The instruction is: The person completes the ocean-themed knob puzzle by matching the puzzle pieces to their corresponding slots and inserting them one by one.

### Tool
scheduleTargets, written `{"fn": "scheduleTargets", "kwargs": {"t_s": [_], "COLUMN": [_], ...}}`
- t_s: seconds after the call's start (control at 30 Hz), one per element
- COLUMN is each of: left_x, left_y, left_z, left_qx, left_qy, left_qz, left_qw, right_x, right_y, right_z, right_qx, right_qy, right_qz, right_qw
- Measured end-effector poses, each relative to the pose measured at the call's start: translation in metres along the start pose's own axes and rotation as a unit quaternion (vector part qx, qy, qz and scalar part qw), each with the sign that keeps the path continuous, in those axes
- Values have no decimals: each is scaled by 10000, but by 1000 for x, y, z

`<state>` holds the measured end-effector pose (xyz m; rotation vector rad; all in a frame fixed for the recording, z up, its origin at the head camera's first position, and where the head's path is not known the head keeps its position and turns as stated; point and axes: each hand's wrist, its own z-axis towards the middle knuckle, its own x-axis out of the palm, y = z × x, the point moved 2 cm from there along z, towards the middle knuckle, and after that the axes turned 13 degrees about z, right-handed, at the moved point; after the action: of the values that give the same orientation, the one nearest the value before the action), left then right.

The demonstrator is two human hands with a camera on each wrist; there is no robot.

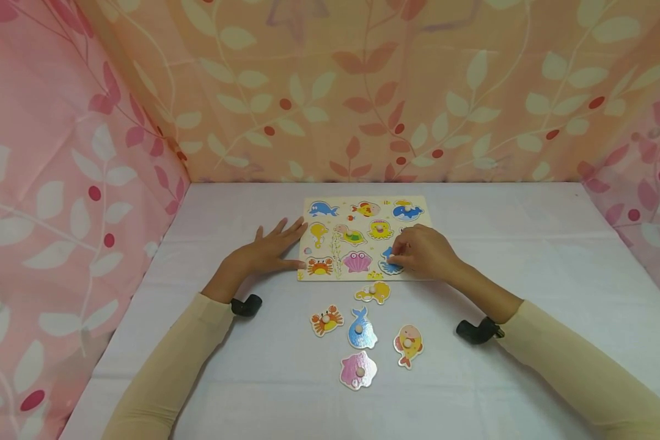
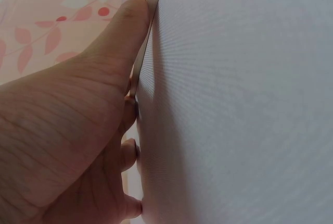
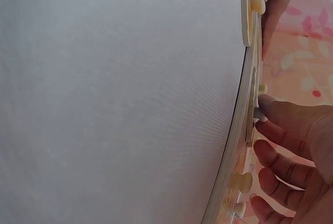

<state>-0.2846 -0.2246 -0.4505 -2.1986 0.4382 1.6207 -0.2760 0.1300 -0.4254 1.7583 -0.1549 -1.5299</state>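
A wooden sea-animal puzzle board (image 1: 337,276) lies flat on the table. My right hand (image 1: 426,250) pinches the small knob of a blue sea-animal piece (image 1: 387,266) at the board's lower right recess; the fingers cover part of it. In the right wrist view, thumb and forefinger meet at that knob (image 3: 258,113) and the other fingers are loosely bent. My left hand (image 1: 264,249) lies spread at the board's left edge, with thumb and fingertips touching it. Knobbed whale (image 1: 407,211), octopus (image 1: 381,230) and turtle (image 1: 351,235) pieces sit in the board.
In front of the board lie loose knobbed pieces: a yellow piece (image 1: 382,293) close to its front edge, a crab (image 1: 332,318), a blue dolphin (image 1: 361,340), a fish (image 1: 410,352) and a pink shell (image 1: 352,366). Floral cloth (image 1: 330,91) hangs behind and at both sides.
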Motion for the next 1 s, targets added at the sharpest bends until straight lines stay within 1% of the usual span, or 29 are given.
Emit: {"fn": "scheduleTargets", "kwargs": {"t_s": [0.17, 0.37, 0.63, 0.77, 0.9, 1.0], "left_x": [1, 0, -2, -3, -1, 1], "left_y": [1, 2, 2, 1, 2, 2], "left_z": [1, 1, 0, 0, 2, 3], "left_qx": [14, 38, -43, -71, -82, -83], "left_qy": [15, 61, 91, 86, 124, 149], "left_qz": [15, -75, -42, -39, -31, -38], "left_qw": [10000, 9999, 9999, 9999, 9999, 9998], "right_x": [1, 2, 2, -1, -8, -14], "right_y": [1, -1, -3, -2, 2, 10], "right_z": [1, 1, 3, 3, -5, -17], "right_qx": [28, -153, -94, -104, 91, 113], "right_qy": [32, 17, 47, 101, 47, -36], "right_qz": [-2, -37, 74, 28, 11, 75], "right_qw": [10000, 9999, 9999, 9999, 9999, 9999]}}
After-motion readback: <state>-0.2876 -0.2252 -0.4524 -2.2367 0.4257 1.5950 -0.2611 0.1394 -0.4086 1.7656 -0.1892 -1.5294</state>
